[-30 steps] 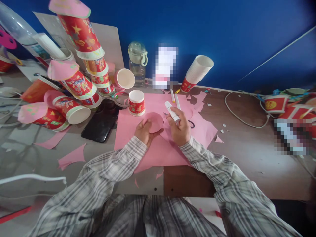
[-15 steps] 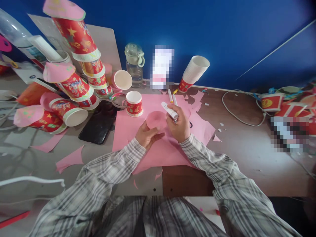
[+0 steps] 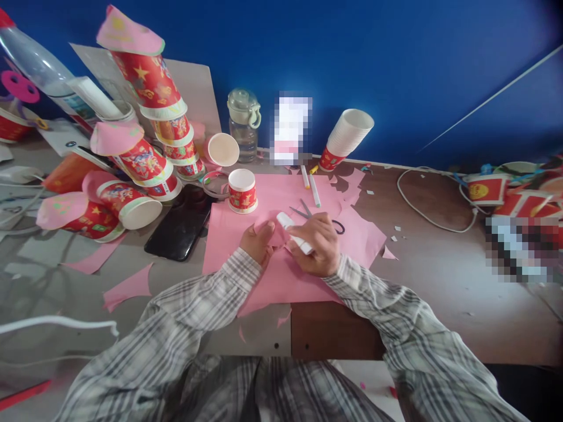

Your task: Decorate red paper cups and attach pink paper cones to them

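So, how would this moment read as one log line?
left hand: holding pink paper piece | right hand: holding white tube | nearby: scissors, red cup

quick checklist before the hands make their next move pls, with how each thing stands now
1. Left hand has hold of the small pink paper piece: ok.
2. Right hand has a grip on the white tube: ok.
3. Tube's cap off: cannot tell, the fingers hide part of it.
4. Scissors well clear of the right hand: not ok, they lie close by, partly hidden behind it.
5. Red cup standing, apart from both hands: ok.
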The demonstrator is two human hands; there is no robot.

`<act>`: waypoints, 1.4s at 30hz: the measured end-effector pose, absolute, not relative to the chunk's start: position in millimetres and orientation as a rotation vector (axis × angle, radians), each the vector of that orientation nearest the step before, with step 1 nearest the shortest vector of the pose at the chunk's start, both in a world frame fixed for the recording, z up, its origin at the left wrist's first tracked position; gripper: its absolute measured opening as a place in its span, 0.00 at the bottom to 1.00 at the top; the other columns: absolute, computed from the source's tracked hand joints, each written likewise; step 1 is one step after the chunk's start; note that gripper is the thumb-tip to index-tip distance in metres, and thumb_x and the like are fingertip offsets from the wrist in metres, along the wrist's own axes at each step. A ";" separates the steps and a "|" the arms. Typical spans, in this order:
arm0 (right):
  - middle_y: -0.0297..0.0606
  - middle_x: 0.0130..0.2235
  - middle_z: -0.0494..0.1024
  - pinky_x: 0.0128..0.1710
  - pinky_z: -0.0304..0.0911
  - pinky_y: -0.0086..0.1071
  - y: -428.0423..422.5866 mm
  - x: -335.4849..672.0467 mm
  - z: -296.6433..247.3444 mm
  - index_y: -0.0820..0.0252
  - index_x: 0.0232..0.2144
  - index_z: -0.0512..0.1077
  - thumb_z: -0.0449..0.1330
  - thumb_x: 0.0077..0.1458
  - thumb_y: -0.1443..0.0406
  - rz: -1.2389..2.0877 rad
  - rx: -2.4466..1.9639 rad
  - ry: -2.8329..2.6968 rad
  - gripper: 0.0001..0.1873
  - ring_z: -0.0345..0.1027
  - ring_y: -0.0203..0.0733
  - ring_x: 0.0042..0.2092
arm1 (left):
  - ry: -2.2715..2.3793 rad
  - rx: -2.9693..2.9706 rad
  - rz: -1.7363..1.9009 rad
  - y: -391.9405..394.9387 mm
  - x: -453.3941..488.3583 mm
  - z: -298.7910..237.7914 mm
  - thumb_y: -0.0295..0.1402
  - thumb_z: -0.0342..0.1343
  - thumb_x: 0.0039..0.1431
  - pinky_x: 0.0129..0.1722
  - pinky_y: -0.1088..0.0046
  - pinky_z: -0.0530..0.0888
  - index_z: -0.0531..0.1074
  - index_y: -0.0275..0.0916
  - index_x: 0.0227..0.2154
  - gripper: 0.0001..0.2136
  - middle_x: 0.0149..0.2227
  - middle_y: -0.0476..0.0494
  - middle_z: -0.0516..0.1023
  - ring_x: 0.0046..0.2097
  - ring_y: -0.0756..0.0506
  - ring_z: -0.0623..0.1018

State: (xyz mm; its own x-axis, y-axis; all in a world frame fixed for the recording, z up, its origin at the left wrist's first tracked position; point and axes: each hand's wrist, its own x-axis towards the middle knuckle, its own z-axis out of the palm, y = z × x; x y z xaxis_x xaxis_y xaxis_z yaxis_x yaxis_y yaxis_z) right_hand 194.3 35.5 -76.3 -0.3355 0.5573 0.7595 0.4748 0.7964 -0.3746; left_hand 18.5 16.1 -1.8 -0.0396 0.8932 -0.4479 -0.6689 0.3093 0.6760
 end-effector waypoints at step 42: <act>0.41 0.42 0.94 0.46 0.82 0.53 34.0 191.5 -76.8 0.44 0.55 0.87 0.66 0.76 0.57 -0.017 -0.951 -1.883 0.12 0.89 0.55 0.38 | 0.888 0.222 1.373 18.3 18.1 -5.3 0.34 0.63 0.35 0.36 0.59 0.73 0.69 0.36 0.30 0.16 0.34 0.43 0.74 0.37 0.42 0.74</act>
State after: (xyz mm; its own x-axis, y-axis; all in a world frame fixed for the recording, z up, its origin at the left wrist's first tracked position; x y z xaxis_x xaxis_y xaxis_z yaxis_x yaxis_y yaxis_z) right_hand 191.5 34.0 -76.8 -0.2054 0.6017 0.7719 0.6158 0.6924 -0.3760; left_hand 18.1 18.3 -5.3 -0.0600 0.9075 -0.4158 -0.7512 0.2332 0.6175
